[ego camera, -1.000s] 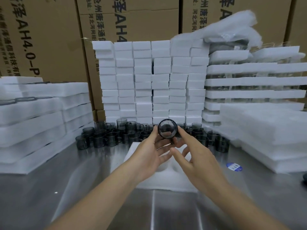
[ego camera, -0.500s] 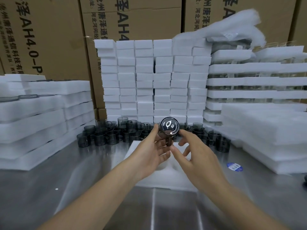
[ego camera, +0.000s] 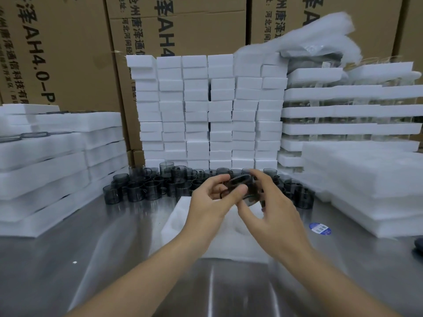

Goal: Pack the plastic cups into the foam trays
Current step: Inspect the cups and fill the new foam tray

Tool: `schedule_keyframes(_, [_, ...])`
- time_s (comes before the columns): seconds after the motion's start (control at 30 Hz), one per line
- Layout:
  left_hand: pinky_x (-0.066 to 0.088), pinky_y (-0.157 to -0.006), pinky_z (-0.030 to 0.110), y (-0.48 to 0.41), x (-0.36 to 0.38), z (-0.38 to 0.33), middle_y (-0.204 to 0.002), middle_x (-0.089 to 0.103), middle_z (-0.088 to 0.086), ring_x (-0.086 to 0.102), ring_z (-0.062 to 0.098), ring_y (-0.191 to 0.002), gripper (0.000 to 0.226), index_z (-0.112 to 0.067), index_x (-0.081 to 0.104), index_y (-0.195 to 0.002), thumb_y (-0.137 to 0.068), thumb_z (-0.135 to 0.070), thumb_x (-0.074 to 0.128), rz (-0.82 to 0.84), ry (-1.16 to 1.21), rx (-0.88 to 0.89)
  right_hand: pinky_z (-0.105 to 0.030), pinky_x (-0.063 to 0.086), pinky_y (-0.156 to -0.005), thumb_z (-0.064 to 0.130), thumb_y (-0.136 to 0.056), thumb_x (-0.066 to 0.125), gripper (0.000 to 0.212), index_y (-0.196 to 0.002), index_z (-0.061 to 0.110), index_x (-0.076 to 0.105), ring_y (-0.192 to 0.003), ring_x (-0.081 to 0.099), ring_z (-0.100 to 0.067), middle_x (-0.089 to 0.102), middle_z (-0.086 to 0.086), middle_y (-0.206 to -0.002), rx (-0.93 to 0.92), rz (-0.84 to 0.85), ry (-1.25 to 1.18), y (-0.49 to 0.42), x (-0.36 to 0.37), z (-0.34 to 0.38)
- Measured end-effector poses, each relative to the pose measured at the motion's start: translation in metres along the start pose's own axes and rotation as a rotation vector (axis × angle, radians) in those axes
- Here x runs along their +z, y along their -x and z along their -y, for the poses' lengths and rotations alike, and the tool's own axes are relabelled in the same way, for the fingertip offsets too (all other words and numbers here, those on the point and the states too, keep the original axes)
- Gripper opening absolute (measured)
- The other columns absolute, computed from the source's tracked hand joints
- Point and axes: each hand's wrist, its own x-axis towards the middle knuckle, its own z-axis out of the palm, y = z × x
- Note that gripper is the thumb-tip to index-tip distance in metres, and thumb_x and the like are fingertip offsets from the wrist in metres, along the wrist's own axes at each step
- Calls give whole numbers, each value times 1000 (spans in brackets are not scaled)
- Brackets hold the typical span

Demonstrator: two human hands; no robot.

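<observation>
A packing station in a warehouse or factory stockroom. Brown cardboard cartons (ego camera: pixel 64 53) printed with Chinese text and "AH4.0-P" wall off the back from 10 to 2 o'clock. In front of them at 12 o'clock stand 6 columns of white foam blocks (ego camera: pixel 196 110). Stacked foam trays (ego camera: pixel 45 161) fill 9 o'clock, and further tray stacks (ego camera: pixel 357 179) fill 3 o'clock. A batch of identical smoky plastic cups (ego camera: pixel 142 188) crowds the far side of a stainless-steel table (ego camera: pixel 68 259).
</observation>
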Motion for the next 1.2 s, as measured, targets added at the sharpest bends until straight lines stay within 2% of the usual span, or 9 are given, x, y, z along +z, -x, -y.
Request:
schedule_keyframes(0.13, [58,-92,29,7,3,10,-123,69,-16,66,4,-120,55,-37,70,-132,-84,-26,93,-16,-249,239,-34,50,-107,45,-89,66,70,-155,43,42,-129,56,2,58,28,-143,8,20,12,-2,-4,-1])
schedule_keyframes(0.27, [50,-92,18,14,5,15,-128,60,-20,61,12,-127,60,-36,65,-136,-84,-19,90,-44,-466,499,-39,51,-105,23,-88,76,70,-148,43,46,-129,57,-5,59,27,-139,-29,15,84,-6,-7,-6])
schedule_keyframes(0.5, [48,-95,21,17,5,15,-133,58,-17,57,19,-131,60,-32,63,-134,-83,-17,91,-88,-537,617,-14,38,-98,18,-87,75,75,-146,49,43,-122,52,5,54,36,-134,-86,-18,69,-6,-4,-9])
schedule_keyframes(0.63, [54,-95,29,17,5,11,-132,69,-19,61,12,-131,57,-37,64,-135,-86,-20,89,-27,-414,480,-23,43,-106,21,-91,73,73,-151,47,41,-128,50,5,53,31,-138,-80,-1,46,-7,-5,-9])
schedule_keyframes(0.73, [60,-89,25,12,5,3,-122,76,-18,68,2,-122,51,-32,68,-133,-88,-26,89,-53,-177,244,-6,34,-105,33,-94,72,73,-157,44,36,-125,46,15,49,37,-132,-120,-41,18,-7,-3,-7])
schedule_keyframes(0.9, [61,-83,26,3,-4,-12,-113,82,3,77,18,-106,65,-20,72,-133,-80,-55,83,11,131,-133,-8,36,-106,37,-88,82,74,-152,34,45,-124,54,-1,55,24,-135,-248,-102,5,-11,-3,-4])
schedule_keyframes(1.0, [60,-84,26,-1,-9,-12,-118,80,6,75,16,-101,45,-24,82,-119,-89,-57,77,78,141,-177,-15,42,-104,34,-89,83,64,-145,30,53,-125,55,-3,59,20,-133,-255,-117,24,-10,-3,-2])
schedule_keyframes(1.07, [59,-85,31,-4,-11,-12,-116,81,1,75,12,-101,39,-28,84,-114,-97,-59,69,95,172,-236,-18,45,-104,32,-90,82,55,-140,29,58,-125,59,-1,64,20,-131,-170,-114,-65,-9,-1,1])
schedule_keyframes(1.2, [49,-88,33,-8,-14,-15,-117,80,-11,76,4,-99,39,-35,84,-115,-96,-65,65,119,169,-283,-27,62,-85,31,-101,72,27,-127,26,66,-102,75,-10,80,7,-105,241,-64,-660,-16,-3,12])
